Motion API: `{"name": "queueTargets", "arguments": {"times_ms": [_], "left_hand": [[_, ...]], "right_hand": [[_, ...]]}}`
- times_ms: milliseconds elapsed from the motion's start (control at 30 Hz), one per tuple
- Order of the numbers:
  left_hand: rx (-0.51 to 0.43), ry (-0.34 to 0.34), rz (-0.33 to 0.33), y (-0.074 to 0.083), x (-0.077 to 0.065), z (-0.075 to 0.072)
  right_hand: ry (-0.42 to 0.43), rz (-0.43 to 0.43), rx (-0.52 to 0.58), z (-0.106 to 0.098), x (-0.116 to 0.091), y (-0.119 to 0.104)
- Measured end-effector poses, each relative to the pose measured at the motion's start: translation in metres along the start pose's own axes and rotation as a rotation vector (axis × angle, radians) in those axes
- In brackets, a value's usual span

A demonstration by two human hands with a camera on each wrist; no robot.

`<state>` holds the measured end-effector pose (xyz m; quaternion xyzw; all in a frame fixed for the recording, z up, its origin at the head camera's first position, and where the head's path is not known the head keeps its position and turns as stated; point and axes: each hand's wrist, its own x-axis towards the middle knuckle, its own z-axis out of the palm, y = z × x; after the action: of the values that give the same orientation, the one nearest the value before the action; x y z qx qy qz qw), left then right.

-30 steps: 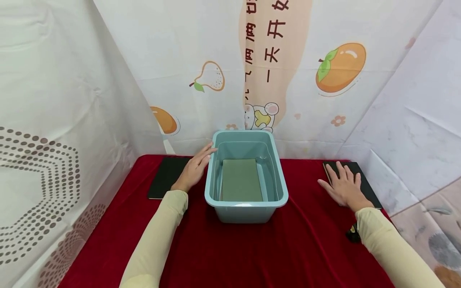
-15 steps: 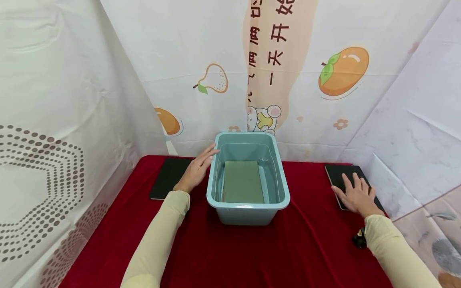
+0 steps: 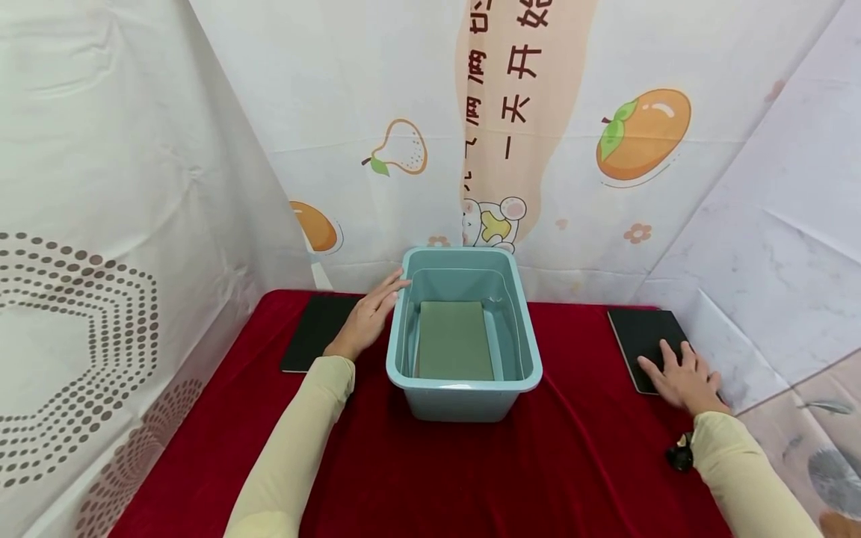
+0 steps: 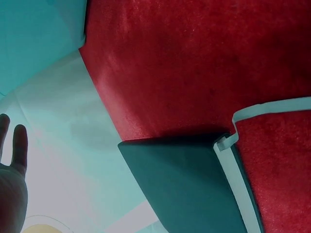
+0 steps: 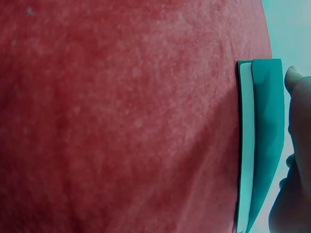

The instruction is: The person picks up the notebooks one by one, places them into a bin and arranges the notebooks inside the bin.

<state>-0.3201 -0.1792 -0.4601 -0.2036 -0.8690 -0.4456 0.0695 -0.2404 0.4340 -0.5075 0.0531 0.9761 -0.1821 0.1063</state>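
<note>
One black, flat, four-sided notebook with pale page edges (image 3: 642, 336) lies near the right end of the table. Above its near part is the person's right hand (image 3: 687, 382), with fingers spread and a little bent, not gripping it. It is hard to tell whether the fingers touch the cover. Across the table, the left hand (image 3: 363, 320) has long, straight fingers by the left rim of a shiny light-blue tub (image 3: 464, 385); touching or not, one cannot tell. Inside the tub lies a flat grey-green book (image 3: 456, 340). Left of the tub, partly behind the left hand, lies another black notebook (image 3: 312, 332). Soft red cloth (image 3: 538, 463) lies under everything.
</note>
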Motion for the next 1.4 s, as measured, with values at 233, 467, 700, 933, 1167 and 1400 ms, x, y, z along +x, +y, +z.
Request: {"name": "queueTargets", "arguments": {"times_ms": [233,467,700,933,1167,1400], "left_hand": [[0.005,0.004,0.007,0.0,0.001,0.0],[-0.003,0.005,0.002,-0.001,-0.001,0.001],[0.0,-0.001,0.008,-0.002,-0.001,-0.001],[-0.001,-0.001,0.003,-0.001,0.001,0.0],[0.002,-0.005,-0.01,-0.001,0.001,0.002],[0.014,-0.002,-0.008,-0.001,0.001,0.001]], "right_hand": [[-0.023,0.036,0.037,0.0,0.0,0.008],[-0.048,0.049,0.071,0.003,-0.001,0.011],[-0.042,0.059,0.044,-0.002,0.002,0.015],[-0.041,0.096,0.004,-0.006,0.013,0.031],[-0.052,0.12,-0.005,-0.008,0.019,0.036],[-0.012,0.176,-0.014,-0.012,0.014,0.021]]}}
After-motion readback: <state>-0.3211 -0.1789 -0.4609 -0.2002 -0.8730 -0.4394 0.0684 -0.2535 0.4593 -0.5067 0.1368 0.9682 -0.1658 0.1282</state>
